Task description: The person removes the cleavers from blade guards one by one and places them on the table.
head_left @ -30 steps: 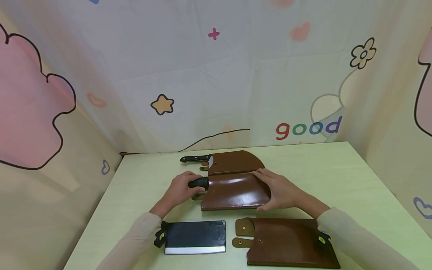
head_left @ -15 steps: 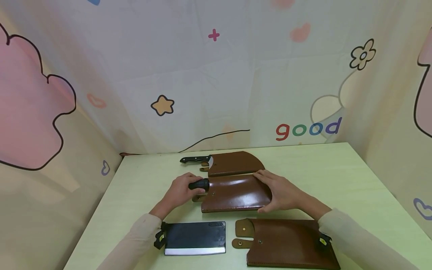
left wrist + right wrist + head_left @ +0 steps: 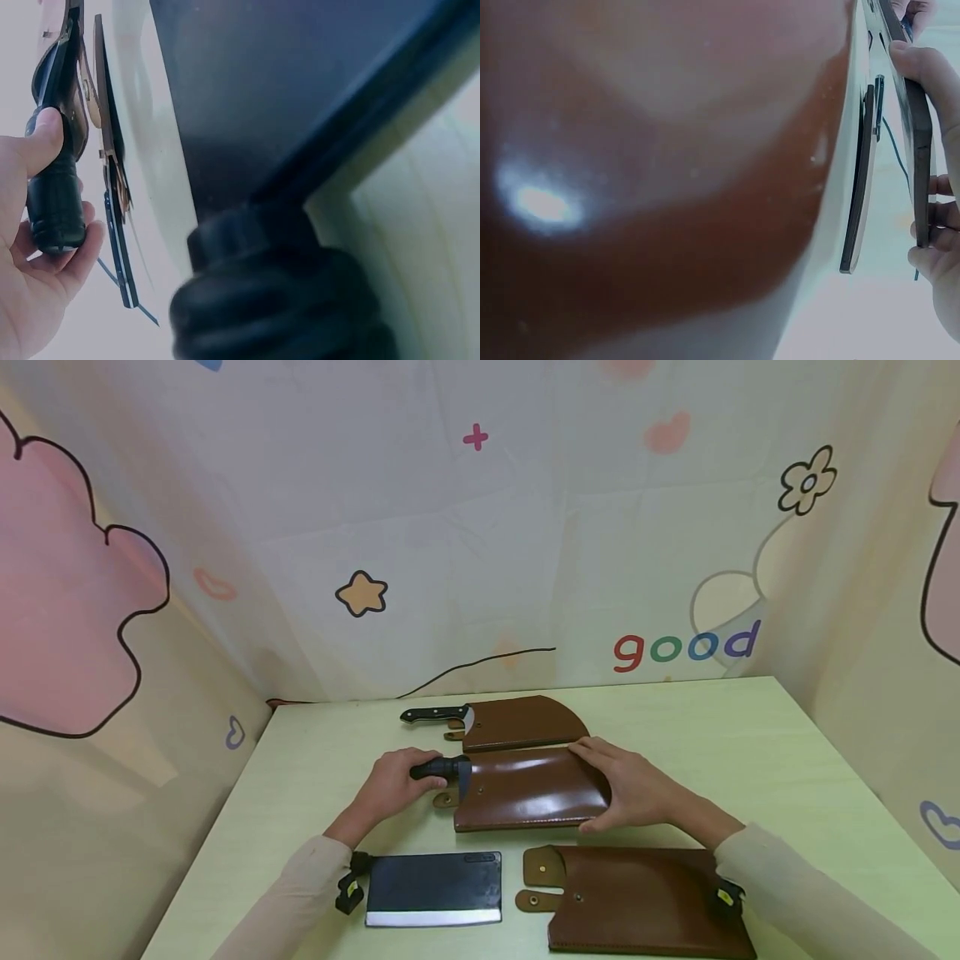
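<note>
My left hand (image 3: 397, 785) grips the black handle (image 3: 441, 767) of a cleaver whose blade sits mostly inside a glossy brown leather sheath (image 3: 528, 789). At the sheath's mouth a narrow strip of grey blade (image 3: 464, 781) shows; the rest of the blade is hidden. With thumb and fingers on opposite edges, my right hand (image 3: 633, 787) holds the sheath's right end. The left wrist view shows fingers and thumb round the ridged handle (image 3: 56, 202). In the right wrist view the held sheath (image 3: 920, 142) is seen edge-on between thumb and fingers.
Behind lies another knife in a brown sheath (image 3: 525, 722), its black riveted handle (image 3: 435, 714) pointing left. Nearer me, a bare dark cleaver (image 3: 435, 885) lies beneath my left forearm. A flat brown sheath (image 3: 637, 902) with snap straps lies partly under my right forearm.
My left hand has drawn the cleaver handle slightly left, and a strip of blade now shows at the sheath's mouth. The sheath and my right hand have shifted a little right.
</note>
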The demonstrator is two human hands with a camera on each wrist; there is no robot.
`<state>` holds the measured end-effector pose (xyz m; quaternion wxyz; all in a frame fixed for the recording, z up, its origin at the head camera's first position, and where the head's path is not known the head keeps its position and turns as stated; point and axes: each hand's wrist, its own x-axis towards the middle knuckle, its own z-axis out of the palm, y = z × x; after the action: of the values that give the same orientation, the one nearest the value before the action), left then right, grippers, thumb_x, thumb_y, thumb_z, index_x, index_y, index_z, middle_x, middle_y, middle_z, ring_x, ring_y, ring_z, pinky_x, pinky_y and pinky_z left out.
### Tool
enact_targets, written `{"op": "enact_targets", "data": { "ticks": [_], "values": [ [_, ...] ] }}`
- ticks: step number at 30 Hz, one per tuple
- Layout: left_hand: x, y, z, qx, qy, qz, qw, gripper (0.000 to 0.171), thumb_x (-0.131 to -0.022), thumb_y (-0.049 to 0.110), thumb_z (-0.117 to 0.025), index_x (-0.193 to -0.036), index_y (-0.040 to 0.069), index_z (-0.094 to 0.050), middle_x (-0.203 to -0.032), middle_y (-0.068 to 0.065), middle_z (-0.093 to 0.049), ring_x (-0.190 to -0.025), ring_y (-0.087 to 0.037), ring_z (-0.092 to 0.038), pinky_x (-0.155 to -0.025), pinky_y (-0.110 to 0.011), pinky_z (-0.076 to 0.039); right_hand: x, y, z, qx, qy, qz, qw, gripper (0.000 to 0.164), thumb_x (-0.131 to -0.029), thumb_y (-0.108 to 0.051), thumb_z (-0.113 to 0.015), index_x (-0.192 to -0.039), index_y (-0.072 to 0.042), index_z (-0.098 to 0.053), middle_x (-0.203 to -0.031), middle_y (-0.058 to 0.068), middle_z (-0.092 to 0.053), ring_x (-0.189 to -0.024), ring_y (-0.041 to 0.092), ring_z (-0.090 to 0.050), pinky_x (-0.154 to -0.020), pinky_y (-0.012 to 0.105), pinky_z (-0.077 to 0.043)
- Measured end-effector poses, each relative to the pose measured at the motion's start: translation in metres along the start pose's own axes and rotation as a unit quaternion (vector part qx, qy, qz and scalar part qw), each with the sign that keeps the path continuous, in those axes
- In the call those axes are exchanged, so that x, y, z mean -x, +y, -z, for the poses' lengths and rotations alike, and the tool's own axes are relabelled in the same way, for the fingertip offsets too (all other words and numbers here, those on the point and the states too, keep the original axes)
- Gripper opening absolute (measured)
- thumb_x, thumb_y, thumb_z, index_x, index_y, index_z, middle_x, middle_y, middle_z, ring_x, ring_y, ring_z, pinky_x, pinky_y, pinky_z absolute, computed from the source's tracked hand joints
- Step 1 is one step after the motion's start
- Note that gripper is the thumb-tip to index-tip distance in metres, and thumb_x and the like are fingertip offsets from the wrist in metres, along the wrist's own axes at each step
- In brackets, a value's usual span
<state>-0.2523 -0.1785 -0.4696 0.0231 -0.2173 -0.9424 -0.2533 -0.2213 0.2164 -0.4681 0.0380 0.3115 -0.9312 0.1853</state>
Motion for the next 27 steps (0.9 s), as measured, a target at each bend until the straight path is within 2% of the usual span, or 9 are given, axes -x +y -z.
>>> {"op": "enact_targets", "data": {
  "ticks": [10,21,27],
  "values": [
    [0.003,0.0007,0.0003,0.011,0.016,-0.03,0.9994,0.037,-0.087,0.027,-0.083,-0.119,0.01,-0.076,-0.11,-0.004,-0.076,-0.089,-0.016,-0.066,-0.079,-0.036,-0.051,0.004,0.0006,0.0006,-0.018,-0.007,0.001,1.0,0.116,-0.063,-0.062,-0.089,-0.154,-0.005,-0.044,-0.155,0.02,-0.045,-0.139,0.042,-0.048,-0.1,0.057,-0.049],
    [0.004,-0.0015,0.0012,0.011,0.035,-0.046,0.9983,0.037,-0.089,0.029,-0.081,-0.12,0.01,-0.076,-0.113,-0.005,-0.076,-0.094,-0.02,-0.069,-0.081,-0.039,-0.052,0.0054,-0.0008,0.0047,-0.015,0.005,0.004,1.0,0.114,-0.062,-0.06,-0.09,-0.153,-0.008,-0.045,-0.153,0.017,-0.047,-0.132,0.037,-0.054,-0.098,0.055,-0.051],
    [0.0055,-0.0028,0.0048,0.011,0.035,-0.038,0.9986,0.037,-0.088,0.031,-0.082,-0.119,0.012,-0.076,-0.11,-0.003,-0.076,-0.088,-0.016,-0.066,-0.079,-0.036,-0.05,0.0073,0.0013,0.0053,-0.014,0.008,0.0,1.0,0.115,-0.062,-0.06,-0.091,-0.153,-0.006,-0.045,-0.153,0.02,-0.047,-0.133,0.041,-0.053,-0.097,0.056,-0.051]
  ]
}}
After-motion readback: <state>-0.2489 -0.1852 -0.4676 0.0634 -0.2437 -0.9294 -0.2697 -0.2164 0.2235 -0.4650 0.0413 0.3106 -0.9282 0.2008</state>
